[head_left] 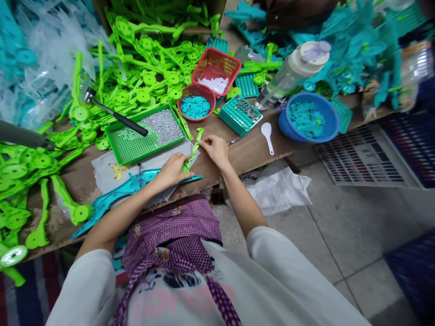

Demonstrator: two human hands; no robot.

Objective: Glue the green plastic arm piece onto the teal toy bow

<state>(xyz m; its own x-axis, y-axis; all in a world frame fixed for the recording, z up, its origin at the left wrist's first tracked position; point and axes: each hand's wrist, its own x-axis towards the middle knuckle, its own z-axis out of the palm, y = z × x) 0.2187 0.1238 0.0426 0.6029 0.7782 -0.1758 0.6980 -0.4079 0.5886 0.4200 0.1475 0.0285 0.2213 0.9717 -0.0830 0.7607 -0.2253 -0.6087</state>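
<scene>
My left hand is closed on the lower part of a slim lime-green plastic piece, just above a long turquoise plastic part with thin wires on it. My right hand has its thumb and fingers pinched together beside the upper end of the green piece. What lies between those right fingertips, if anything, is too small to make out. Beneath the left hand, a grey cloth with a yellow cartoon figure lies on the table edge.
A green tray of small metal pieces bears a hammer. Behind stand red baskets, a teal tray stack and lime-green parts. To the right are a white spoon, a bottle and a blue bowl.
</scene>
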